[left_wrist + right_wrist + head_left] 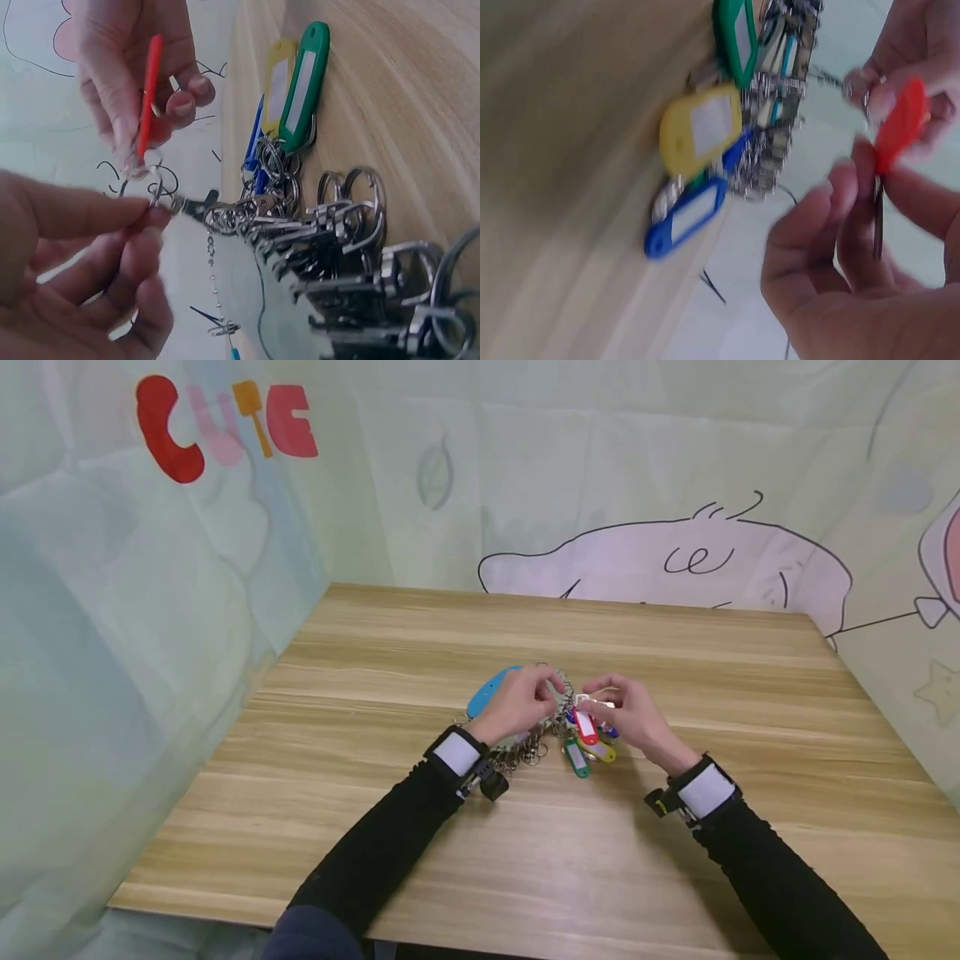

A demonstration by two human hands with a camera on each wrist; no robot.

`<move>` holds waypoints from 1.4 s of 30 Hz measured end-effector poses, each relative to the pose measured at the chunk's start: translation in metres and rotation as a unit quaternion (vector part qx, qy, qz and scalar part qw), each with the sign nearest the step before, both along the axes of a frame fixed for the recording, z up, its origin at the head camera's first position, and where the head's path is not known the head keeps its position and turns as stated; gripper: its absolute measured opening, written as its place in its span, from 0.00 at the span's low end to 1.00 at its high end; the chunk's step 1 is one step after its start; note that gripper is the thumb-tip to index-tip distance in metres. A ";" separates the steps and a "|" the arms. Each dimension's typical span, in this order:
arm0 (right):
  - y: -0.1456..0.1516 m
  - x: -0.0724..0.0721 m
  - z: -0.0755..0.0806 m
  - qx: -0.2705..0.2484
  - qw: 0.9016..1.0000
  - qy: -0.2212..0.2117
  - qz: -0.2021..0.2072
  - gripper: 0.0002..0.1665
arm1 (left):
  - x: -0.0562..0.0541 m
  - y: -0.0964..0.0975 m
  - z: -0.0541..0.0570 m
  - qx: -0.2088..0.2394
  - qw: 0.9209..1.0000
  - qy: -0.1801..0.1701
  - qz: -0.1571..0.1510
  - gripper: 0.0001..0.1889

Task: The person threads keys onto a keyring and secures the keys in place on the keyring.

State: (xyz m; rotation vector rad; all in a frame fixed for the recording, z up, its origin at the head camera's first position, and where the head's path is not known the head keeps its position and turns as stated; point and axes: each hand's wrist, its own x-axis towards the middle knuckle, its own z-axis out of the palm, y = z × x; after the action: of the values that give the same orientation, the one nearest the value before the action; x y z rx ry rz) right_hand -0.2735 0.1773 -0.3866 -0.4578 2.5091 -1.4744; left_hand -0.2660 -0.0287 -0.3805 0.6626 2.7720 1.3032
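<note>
My left hand [517,700] pinches a small metal ring [156,187] between thumb and forefinger. That ring meets a metal clasp [196,206] at the end of a row of several clasps. In my right hand [633,717], thumb and fingers pinch a red key tag [901,124], close in front of the left fingertips. A thin metal piece [878,225], seen edge-on, sticks out below the red tag. Beside the hands, a green key tag [306,86], a yellow key tag [701,129] and a blue key tag [686,223] hang among the rings, low over the table.
Several metal clasps and rings [517,756] lie along the edge of a rounded holder, partly hidden under my left hand. A bright blue rounded part [487,692] shows behind that hand. The wooden table [420,852] meets printed cloth walls [600,460] at its back and sides.
</note>
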 end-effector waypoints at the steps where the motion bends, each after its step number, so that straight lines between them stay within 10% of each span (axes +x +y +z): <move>1: 0.001 -0.001 0.000 0.015 1.000 0.007 0.008 0.19 | 0.000 -0.001 0.000 -0.005 1.000 -0.002 -0.015 0.10; 5: 0.005 -0.003 -0.004 0.082 0.994 0.049 0.051 0.12 | -0.003 -0.014 0.000 -0.033 0.999 -0.007 -0.023 0.09; 9: 0.006 -0.003 -0.010 0.141 0.979 0.121 0.078 0.08 | -0.007 -0.035 -0.002 -0.076 0.992 -0.025 0.096 0.09; 13: 0.007 -0.004 -0.013 0.161 0.973 0.156 0.057 0.07 | -0.012 -0.056 -0.007 -0.166 0.962 -0.065 0.207 0.05; 16: 0.008 -0.005 -0.015 0.169 0.973 0.152 0.045 0.09 | -0.016 -0.065 -0.011 -0.217 0.944 -0.108 0.223 0.10; 23: 0.007 -0.007 -0.023 0.167 0.970 0.163 0.065 0.08 | -0.030 -0.067 -0.017 -0.245 0.935 -0.160 0.201 0.19; 28: 0.006 -0.005 -0.031 0.159 0.974 0.144 0.067 0.09 | -0.044 -0.076 -0.022 -0.207 0.948 -0.196 0.139 0.15; 34: 0.008 -0.010 -0.030 0.171 0.974 0.133 0.060 0.11 | -0.042 -0.071 0.000 0.041 0.966 -0.244 0.072 0.06; 42: 0.008 -0.030 -0.012 0.169 0.981 0.082 0.052 0.38 | -0.036 -0.049 0.061 0.087 0.993 -0.082 0.024 0.05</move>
State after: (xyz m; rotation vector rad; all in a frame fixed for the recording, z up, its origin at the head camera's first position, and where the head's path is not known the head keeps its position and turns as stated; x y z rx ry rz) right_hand -0.3030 0.1854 -0.3982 -0.6577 2.7406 -0.9819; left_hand -0.3019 -0.0780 -0.3197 0.4739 2.5809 1.5472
